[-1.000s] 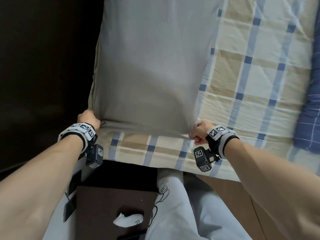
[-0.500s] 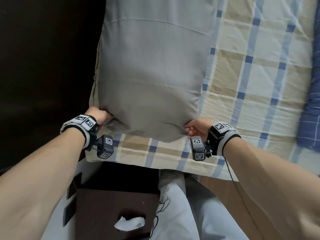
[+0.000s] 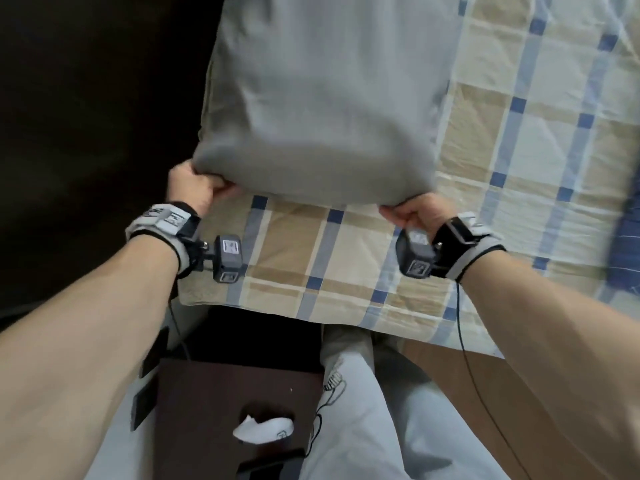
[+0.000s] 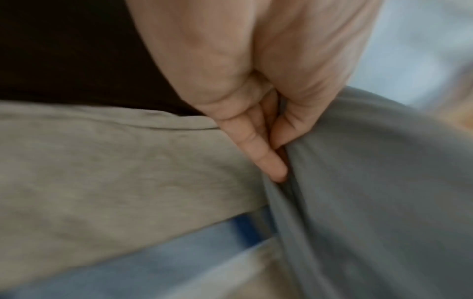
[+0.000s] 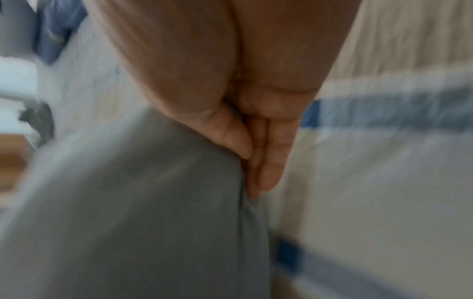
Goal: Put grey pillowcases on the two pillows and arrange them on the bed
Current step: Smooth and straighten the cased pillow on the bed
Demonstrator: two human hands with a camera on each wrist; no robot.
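A pillow in a grey pillowcase (image 3: pixel 322 98) lies lengthwise on the left side of the checked bed (image 3: pixel 519 133). Its near end is raised off the sheet. My left hand (image 3: pixel 194 185) grips the near left corner of the pillowcase (image 4: pixel 371 182), fingers (image 4: pixel 258 149) curled into the cloth. My right hand (image 3: pixel 412 211) pinches the near right corner of the pillowcase (image 5: pixel 140 212), with the fingers (image 5: pixel 274 159) tucked along the seam. Only one pillow is in view.
A dark blue quilt (image 3: pixel 627 237) lies at the bed's right edge. A dark wall or headboard (image 3: pixel 86 116) stands left of the pillow. Below the bed edge sit a dark nightstand (image 3: pixel 225 410) with a white tissue (image 3: pixel 263 427), and my light trousers (image 3: pixel 374 427).
Both hands have lifted the near end of the pillow off the sheet. The fabric now looks blurred with motion and more checked sheet shows in front of the pillow.
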